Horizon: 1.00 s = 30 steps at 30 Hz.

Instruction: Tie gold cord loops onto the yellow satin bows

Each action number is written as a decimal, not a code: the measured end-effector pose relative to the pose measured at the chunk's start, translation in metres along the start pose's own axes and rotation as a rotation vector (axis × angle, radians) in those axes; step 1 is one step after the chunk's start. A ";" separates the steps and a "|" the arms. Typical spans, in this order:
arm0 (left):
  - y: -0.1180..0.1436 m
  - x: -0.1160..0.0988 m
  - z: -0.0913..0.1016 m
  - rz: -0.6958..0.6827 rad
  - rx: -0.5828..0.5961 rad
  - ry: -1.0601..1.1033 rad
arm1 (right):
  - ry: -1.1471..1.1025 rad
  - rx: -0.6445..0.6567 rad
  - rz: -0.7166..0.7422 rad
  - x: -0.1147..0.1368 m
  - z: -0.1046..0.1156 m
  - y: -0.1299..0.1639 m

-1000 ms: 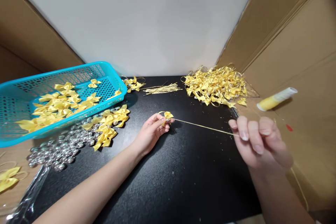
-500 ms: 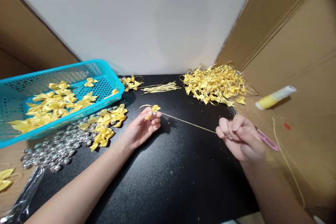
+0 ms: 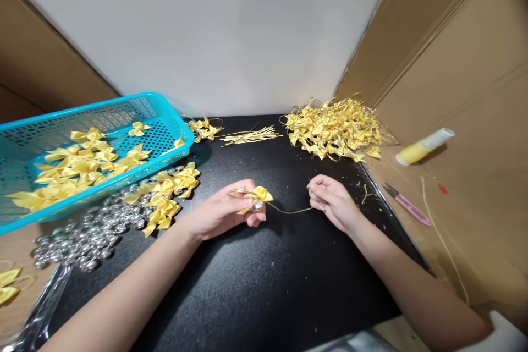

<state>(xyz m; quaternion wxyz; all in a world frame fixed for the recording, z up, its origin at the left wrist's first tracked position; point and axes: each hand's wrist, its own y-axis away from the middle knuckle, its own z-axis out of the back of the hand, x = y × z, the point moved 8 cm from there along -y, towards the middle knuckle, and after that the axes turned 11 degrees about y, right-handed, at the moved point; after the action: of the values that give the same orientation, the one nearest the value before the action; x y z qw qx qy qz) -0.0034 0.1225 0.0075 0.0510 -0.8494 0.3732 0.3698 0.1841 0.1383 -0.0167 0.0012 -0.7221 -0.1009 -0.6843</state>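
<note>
Yellow bow (image 3: 259, 194) with a silver bead (image 3: 257, 206) under it, pinched in the fingertips of the left hand (image 3: 225, 213), low over the middle of the black tabletop (image 3: 264, 286). Gold cord (image 3: 289, 211) running from the bead in a slack curve across to the right hand (image 3: 334, 202), fingers closed on its far end; a small loop of the same cord showing over the left fingers. Both hands near each other, wrists resting on or just above the dark surface, forearms coming in from the bottom edge.

Left of the hands: a loose cluster of yellow bows (image 3: 167, 195) on the tabletop, touching a spread of silver beads (image 3: 88, 234). Behind those, a turquoise basket (image 3: 165, 107), tilted, with more yellow bows inside. At the back edge, a few bows with cord (image 3: 204, 129), then a bundle of cut gold cords (image 3: 251, 136) lying flat, then a large heap of finished bows (image 3: 334, 129) in the far right corner.

On the cardboard to the right: a yellow tube with a white cap (image 3: 424, 146) lying on its side, pink snips (image 3: 408, 204) just beside the tabletop's edge, and a long strand of cord (image 3: 441, 236) trailing toward the near edge. White wall behind, cardboard panels on both sides.
</note>
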 end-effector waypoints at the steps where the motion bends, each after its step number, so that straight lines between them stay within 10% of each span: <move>1: -0.001 -0.001 0.001 -0.020 -0.018 -0.032 | 0.003 -0.024 0.006 0.001 0.003 -0.001; 11: 0.012 -0.015 -0.038 -0.102 0.126 -0.109 | 0.186 -0.036 0.056 -0.002 -0.020 -0.024; 21: 0.006 0.057 -0.058 0.126 0.254 0.128 | 0.486 -0.083 0.315 0.017 -0.090 -0.079; 30: -0.013 0.046 -0.014 -0.057 -0.025 0.108 | 0.600 -0.356 0.462 0.036 -0.026 -0.061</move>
<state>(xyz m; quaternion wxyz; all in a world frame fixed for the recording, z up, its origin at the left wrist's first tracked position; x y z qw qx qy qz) 0.0343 0.0988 -0.0152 0.0307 -0.8789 0.3463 0.3266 0.1514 0.1997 0.0122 0.0592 -0.4832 0.1884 -0.8529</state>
